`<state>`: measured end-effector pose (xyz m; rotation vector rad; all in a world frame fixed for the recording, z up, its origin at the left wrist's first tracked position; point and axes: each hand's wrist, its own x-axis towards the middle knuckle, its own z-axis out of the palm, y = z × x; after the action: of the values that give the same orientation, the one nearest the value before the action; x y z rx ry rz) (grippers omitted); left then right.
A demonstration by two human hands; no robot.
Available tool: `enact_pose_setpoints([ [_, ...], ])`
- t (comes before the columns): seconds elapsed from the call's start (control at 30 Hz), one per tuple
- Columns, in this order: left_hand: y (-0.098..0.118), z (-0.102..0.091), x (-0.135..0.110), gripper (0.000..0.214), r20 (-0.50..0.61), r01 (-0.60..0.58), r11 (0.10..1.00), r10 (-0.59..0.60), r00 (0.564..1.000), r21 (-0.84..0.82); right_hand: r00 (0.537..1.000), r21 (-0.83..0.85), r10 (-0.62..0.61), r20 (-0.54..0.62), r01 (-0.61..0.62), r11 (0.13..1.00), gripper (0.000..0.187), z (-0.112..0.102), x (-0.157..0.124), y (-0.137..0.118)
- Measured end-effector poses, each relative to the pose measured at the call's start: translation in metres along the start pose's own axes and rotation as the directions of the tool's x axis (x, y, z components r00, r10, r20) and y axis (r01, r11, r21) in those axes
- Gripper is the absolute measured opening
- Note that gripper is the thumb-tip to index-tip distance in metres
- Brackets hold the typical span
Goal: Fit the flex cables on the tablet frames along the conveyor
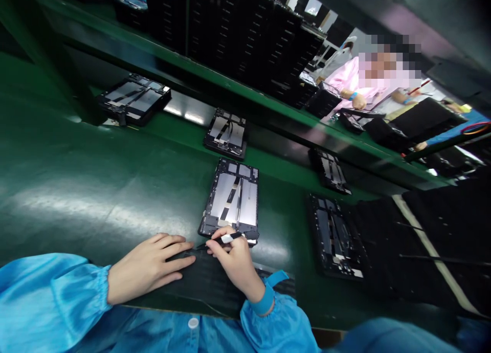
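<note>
My left hand (150, 265) lies flat on a dark mat (215, 281) at the bench's front edge, fingers spread and holding nothing. Between the fingers of my right hand (237, 261) is a slim black pointed tool (230, 238) with a white band; its kind I cannot make out. The dark tip points left, close to my left fingertips. Just beyond my right hand lies an opened tablet (232, 194), its silver battery cells and dark ribbon cables showing. The hand partly covers the tablet's near edge. A blue band circles my right wrist.
Another opened tablet (333, 235) lies to the right, beside a black stack (422, 250) with a pale strip. More tablets (226, 130) sit under the shelf (245, 87), which carries tall black stacks (230, 30). Across it, a person in pink (345, 79) works.
</note>
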<state>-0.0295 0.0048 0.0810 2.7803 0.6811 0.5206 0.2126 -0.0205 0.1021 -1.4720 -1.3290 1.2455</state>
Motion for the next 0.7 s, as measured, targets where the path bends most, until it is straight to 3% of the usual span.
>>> enact_pose_setpoints([
  [0.2,-0.001,-0.002,0.003,0.024,-0.047,-0.027,0.999,0.026,0.999,-0.033,0.996,-0.189,-0.073,-0.042,0.064,0.980,0.018,0.009,-0.002,0.000],
  [0.5,-0.001,-0.004,0.007,0.024,-0.068,-0.024,0.999,0.021,0.997,-0.032,0.997,-0.206,-0.065,-0.042,0.055,0.977,0.016,0.018,-0.003,0.002],
  [0.6,0.000,-0.002,0.005,0.024,-0.073,-0.018,0.999,0.016,0.997,-0.026,0.997,-0.118,-0.062,-0.052,0.055,0.991,0.017,0.017,-0.007,0.008],
  [0.7,0.003,-0.004,0.003,0.025,-0.038,0.008,1.000,-0.009,0.999,-0.026,0.989,0.098,-0.033,-0.141,0.047,0.994,0.026,0.004,-0.007,0.006],
])
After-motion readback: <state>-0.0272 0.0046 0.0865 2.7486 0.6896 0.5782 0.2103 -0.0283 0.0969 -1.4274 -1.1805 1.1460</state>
